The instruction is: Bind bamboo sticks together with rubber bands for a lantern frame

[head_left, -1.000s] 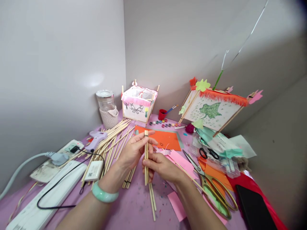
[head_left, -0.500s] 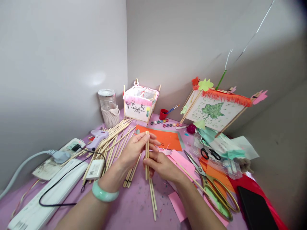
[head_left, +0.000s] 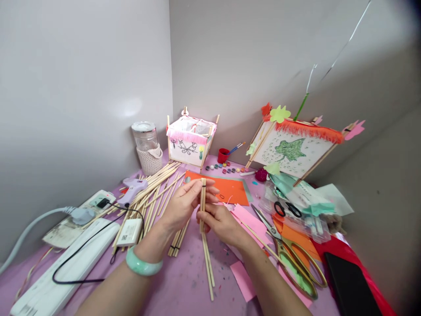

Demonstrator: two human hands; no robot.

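From my remote seat I see the wooden sticks (head_left: 203, 202) over the purple table (head_left: 184, 287), my left hand (head_left: 182, 204) clasping them near a black band (head_left: 204, 185), my right hand (head_left: 219, 223) pinching them lower. Beyond lies an orange sheet (head_left: 234, 193); gold-handled scissors (head_left: 279, 242) rest to the right.

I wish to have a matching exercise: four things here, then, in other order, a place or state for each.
1. Pale wooden sticks, black-banded near top
2. Lilac plastic glue gun
3. Small red cup
4. Gold-handled metal scissors

A. At left, beside loose pale sticks
B. Holding paintbrushes
C. Overlapping orange paper, at right
D. Held in left hand and right hand

1-D; 2-A; 3-B; 4-C
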